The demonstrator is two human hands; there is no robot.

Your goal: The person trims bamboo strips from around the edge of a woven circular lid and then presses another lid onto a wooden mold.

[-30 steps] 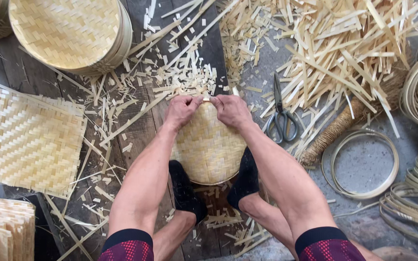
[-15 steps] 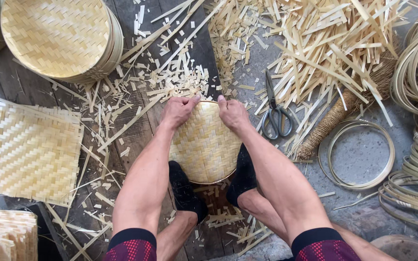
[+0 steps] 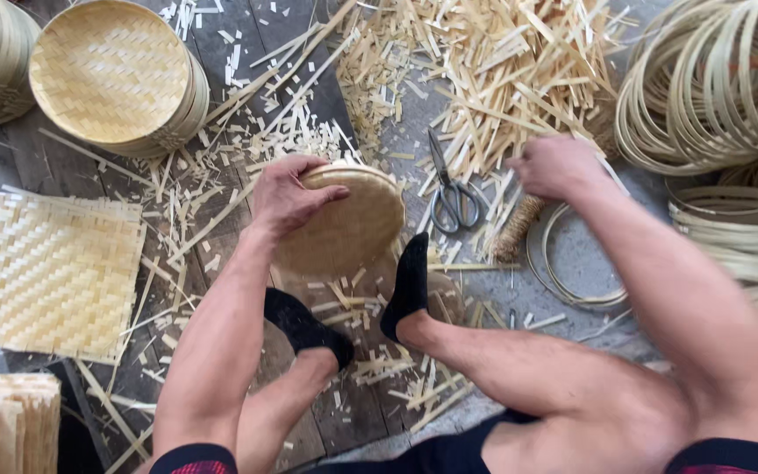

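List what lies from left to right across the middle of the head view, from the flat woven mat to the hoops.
Flat woven mat → left hand on the round woven tray → scissors → right hand → stacked bamboo hoops.

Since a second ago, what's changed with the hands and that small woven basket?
The right hand let go of the small woven basket and moved out to the right, above the scissors and loose rings. The left hand stays gripping the basket's upper rim. Feet, flat woven mat and stacked baskets are as before.
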